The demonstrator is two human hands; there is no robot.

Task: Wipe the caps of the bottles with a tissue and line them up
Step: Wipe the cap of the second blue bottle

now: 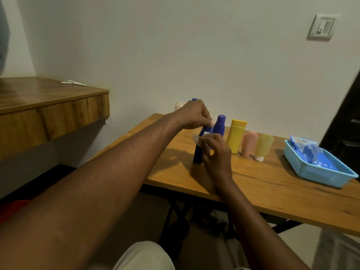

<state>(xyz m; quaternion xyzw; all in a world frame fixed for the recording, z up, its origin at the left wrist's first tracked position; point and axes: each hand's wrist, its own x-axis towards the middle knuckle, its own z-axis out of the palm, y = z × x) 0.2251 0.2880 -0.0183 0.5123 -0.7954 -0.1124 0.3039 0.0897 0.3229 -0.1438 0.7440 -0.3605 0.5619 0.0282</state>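
Pinching dark-blue bottle, left grip; right grip clamped on crumpled white tissue.

A home room: toiletry bottles on a wooden table, wall switch, wooden shelf

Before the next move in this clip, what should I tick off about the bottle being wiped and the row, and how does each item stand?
1. Left hand grips the top of the near blue bottle: ok.
2. Right hand holds the tissue at that bottle: ok.
3. Cap wiped clean: cannot tell, the hands hide it.
4. Near blue bottle's base on the table: ok.
5. Second blue bottle, yellow bottle, pink bottle and pale bottle stand side by side: ok.
6. Near blue bottle in that row: not ok, it stands in front of it.
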